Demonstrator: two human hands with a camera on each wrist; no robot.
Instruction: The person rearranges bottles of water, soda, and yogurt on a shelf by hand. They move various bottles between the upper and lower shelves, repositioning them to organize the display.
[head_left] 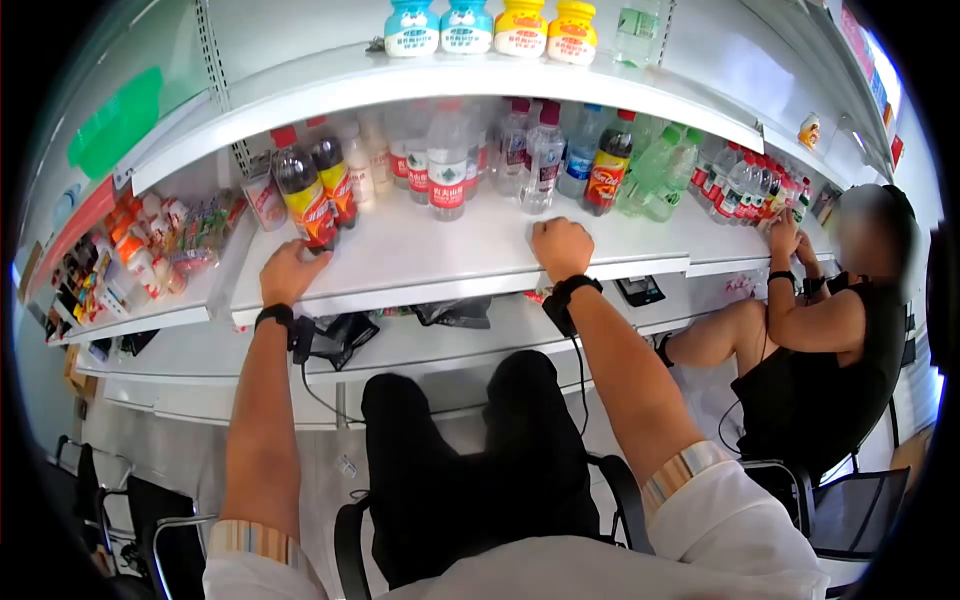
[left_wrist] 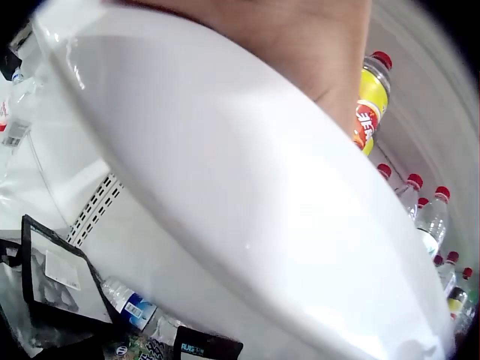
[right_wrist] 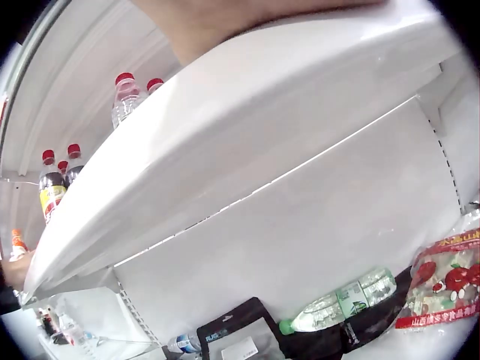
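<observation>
My left hand rests on the front of the white shelf, fingertips right by the base of a cola bottle with a red cap and a yellow-red label. That cola bottle shows behind the hand in the left wrist view. On the shelf edge further right lies my right hand, its fingers loosely bent and nothing visible in its grasp. A clear bottle with a dark red cap stands just behind it. Both hands' fingertips are hidden in the wrist views.
Several bottles stand along the shelf, including red-labelled water, another cola and green bottles. Above, an upper shelf bears yellow and blue jars. Black bags lie below. A seated person works at the right.
</observation>
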